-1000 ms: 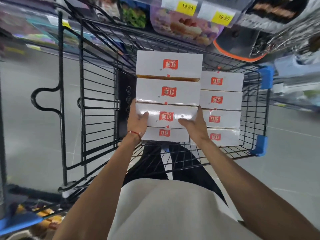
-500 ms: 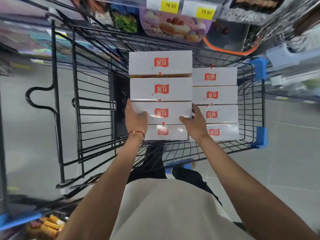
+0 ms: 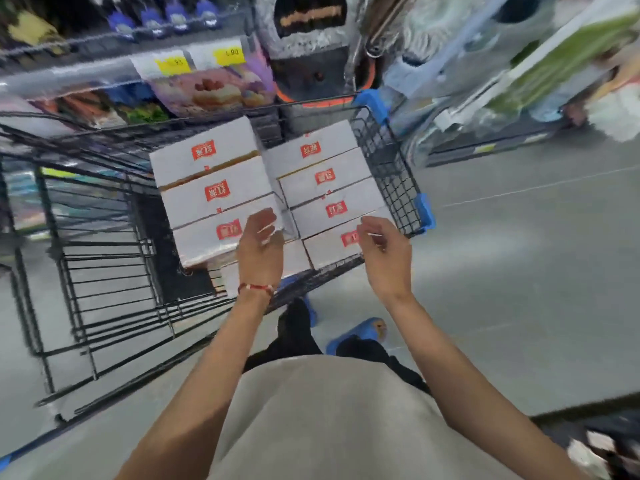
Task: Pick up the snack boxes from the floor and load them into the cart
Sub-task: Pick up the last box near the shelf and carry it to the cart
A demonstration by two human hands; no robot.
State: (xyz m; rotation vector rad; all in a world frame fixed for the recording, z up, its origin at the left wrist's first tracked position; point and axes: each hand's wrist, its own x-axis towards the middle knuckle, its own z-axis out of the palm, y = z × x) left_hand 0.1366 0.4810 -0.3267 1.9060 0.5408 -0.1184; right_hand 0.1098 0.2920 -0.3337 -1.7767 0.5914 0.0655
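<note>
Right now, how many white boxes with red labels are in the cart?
8. Four form the left stack in the cart, the nearest one partly behind the left hand. Four form the right stack. More may be hidden underneath.

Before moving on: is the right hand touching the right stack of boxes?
Cannot tell. In the head view the relaxed right hand overlaps the right stack of boxes at its lowest box; blur hides any gap.

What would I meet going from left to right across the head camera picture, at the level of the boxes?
Black wire side of the cart → left stack of white snack boxes → right stack of white snack boxes → blue corner guard on the cart → grey floor.
</note>
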